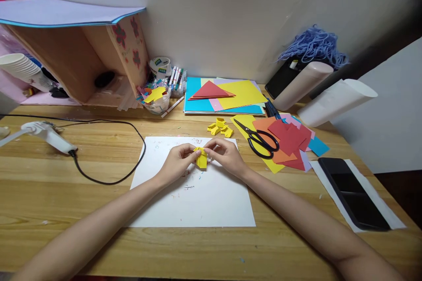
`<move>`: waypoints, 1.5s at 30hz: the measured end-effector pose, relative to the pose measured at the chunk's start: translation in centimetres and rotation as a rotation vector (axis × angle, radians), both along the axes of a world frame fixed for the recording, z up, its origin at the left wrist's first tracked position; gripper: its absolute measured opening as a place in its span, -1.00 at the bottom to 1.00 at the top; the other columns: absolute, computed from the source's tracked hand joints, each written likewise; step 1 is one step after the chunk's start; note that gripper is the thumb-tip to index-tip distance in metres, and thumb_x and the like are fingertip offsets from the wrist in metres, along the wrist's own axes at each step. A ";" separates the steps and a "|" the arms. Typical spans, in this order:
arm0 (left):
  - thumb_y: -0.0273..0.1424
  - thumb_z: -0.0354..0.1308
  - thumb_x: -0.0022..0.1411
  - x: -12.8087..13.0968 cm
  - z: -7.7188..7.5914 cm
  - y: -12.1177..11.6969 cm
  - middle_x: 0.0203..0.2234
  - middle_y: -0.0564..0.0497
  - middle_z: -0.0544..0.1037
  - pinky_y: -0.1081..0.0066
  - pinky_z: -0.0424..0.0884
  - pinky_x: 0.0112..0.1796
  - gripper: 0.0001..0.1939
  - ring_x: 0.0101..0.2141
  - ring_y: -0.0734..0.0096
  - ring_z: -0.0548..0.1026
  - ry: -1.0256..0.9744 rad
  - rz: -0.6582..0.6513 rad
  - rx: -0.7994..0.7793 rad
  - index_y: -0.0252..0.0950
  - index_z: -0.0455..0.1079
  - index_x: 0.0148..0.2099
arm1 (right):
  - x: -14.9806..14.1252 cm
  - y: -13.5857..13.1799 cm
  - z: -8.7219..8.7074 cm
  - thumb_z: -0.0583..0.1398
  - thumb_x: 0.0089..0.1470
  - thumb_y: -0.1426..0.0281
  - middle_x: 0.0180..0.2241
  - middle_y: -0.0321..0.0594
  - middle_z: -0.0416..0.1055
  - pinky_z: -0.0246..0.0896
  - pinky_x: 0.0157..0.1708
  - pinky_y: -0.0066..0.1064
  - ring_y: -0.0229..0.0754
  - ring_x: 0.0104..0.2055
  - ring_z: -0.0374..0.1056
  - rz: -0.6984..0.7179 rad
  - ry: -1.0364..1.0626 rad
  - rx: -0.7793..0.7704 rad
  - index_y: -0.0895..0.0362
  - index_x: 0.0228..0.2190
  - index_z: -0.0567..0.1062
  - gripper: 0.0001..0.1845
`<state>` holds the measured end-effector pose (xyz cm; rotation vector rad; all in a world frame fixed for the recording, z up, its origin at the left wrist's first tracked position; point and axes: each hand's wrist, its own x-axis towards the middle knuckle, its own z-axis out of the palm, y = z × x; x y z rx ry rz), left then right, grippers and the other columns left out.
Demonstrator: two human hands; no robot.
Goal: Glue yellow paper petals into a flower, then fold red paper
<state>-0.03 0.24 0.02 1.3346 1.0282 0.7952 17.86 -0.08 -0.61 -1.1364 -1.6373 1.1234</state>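
Note:
A small folded yellow paper piece (201, 160) is pinched between both hands over a large white sheet (198, 206). My left hand (179, 162) grips its left side with thumb and fingers. On the right side, the thumb and fingers of my right hand (227, 156) close on its upper edge. Several similar folded yellow paper pieces (220, 128) lie in a cluster just beyond the sheet. Black-handled scissors (260, 139) rest on yellow, orange and red paper pieces (286, 136) to the right. Coloured marks dot the white sheet.
A glue gun (49, 137) with a looping black cable (112, 183) lies at left. Behind stand a cardboard box (128, 52), a tub of paper scraps (158, 104) and stacked coloured paper (198, 107). A phone (352, 193) lies right, near paper rolls (336, 101).

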 end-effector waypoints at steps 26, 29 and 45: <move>-0.24 0.06 0.13 0.2 0.3 -0.4 -0.54 0.06 0.42 0.54 0.24 -0.47 -0.73 -0.52 0.55 0.33 0.136 -0.098 0.172 -0.36 0.36 -0.41 | -0.5 -0.3 0.1 0.13 0.04 0.32 -0.46 -0.28 0.31 0.24 -0.39 -0.43 -0.28 -0.41 0.27 0.098 0.064 -0.111 0.15 -0.45 0.37 -0.86; -0.22 0.04 0.13 0.1 0.5 -0.5 -0.57 0.07 0.39 0.55 0.21 -0.50 -0.71 -0.54 0.56 0.29 0.138 -0.103 0.155 -0.37 0.36 -0.44 | -0.5 -0.4 0.0 0.13 0.03 0.36 -0.47 -0.30 0.29 0.20 -0.38 -0.45 -0.30 -0.41 0.25 0.092 0.043 -0.064 0.14 -0.48 0.35 -0.88; -0.25 0.11 0.07 0.2 0.6 -0.3 -0.60 0.11 0.37 0.55 0.23 -0.52 -0.75 -0.58 0.58 0.29 0.114 -0.076 0.072 -0.34 0.28 -0.46 | -0.7 -0.4 -0.2 0.11 0.05 0.28 -0.55 -0.36 0.24 0.16 -0.48 -0.46 -0.32 -0.51 0.22 0.048 0.103 -0.128 0.14 -0.49 0.32 -0.81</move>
